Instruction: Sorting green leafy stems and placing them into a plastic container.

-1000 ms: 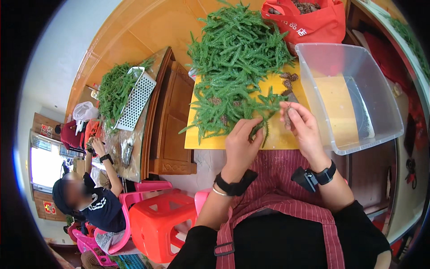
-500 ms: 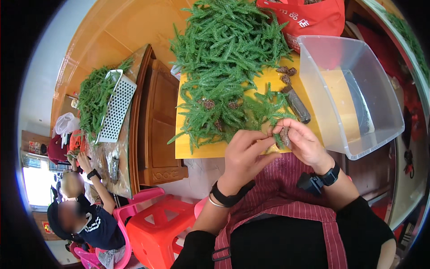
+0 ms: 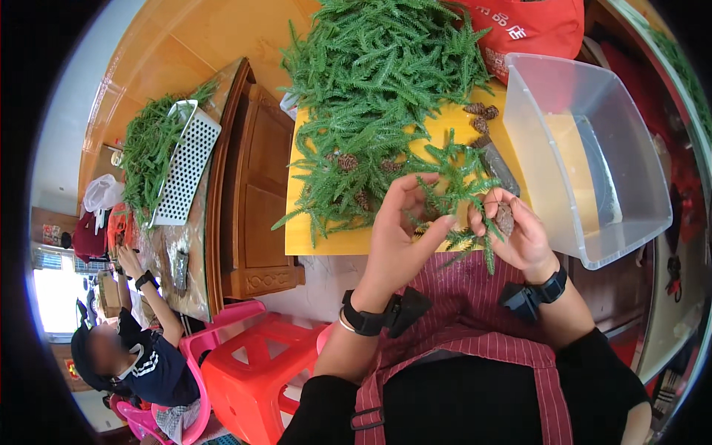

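My right hand grips a brown pine cone between thumb and fingers, close to a green artificial pine sprig. The sprig's needled branches spread between both hands, above the near edge of the yellow tabletop. On the sprig's other side, my left hand is open, thumb and fingers curved and apart beside the branches. Whether its fingertips touch the needles is hard to see. Just beyond, pine cones sit among finished-looking green sprigs at the left.
A large heap of green sprigs covers the far tabletop. Several loose pine cones and a dark wrapped bundle lie near a clear plastic bin. Behind is a red bag. A red stool and a seated person are left.
My left hand has come away from the pine cone and opened around the sprig. The sprig has turned and risen between my hands. The right hand with the cone has shifted slightly right.
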A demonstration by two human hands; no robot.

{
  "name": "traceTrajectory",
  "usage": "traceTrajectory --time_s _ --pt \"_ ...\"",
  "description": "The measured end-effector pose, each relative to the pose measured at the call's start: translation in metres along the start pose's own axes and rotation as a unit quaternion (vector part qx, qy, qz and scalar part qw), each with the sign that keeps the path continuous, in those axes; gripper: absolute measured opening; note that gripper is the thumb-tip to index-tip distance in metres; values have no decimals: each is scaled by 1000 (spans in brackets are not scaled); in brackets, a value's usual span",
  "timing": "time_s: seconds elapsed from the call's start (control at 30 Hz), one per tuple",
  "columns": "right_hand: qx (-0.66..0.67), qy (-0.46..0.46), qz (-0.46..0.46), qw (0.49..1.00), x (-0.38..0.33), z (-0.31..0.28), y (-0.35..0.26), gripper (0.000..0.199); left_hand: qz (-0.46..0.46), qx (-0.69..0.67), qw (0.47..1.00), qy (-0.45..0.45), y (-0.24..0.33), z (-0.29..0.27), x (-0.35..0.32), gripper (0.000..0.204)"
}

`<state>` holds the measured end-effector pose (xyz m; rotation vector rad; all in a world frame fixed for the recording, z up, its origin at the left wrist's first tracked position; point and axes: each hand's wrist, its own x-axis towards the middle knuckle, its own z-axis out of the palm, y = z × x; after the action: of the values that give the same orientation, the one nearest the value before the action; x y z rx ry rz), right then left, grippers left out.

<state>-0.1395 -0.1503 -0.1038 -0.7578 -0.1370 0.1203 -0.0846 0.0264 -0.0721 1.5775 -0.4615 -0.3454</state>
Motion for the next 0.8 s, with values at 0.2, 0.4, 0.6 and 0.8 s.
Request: traceTrajectory --time_s 0.2,0.4,0.6,0.8 --pt "-24 24 -4 999 2 -3 8 33 -16 -139 990 -15 -12 0 -7 54" --pt "-96 12 21 995 2 -6 11 36 -30 -139 990 0 -24 -1 -14 51" --pt "-157 15 27 987 0 -10 12 37 -65 -200 978 -8 -35 0 -15 41" --pt "-195 14 29 980 0 -14 12 37 -63 -248 967 8 -32 1 -14 21"
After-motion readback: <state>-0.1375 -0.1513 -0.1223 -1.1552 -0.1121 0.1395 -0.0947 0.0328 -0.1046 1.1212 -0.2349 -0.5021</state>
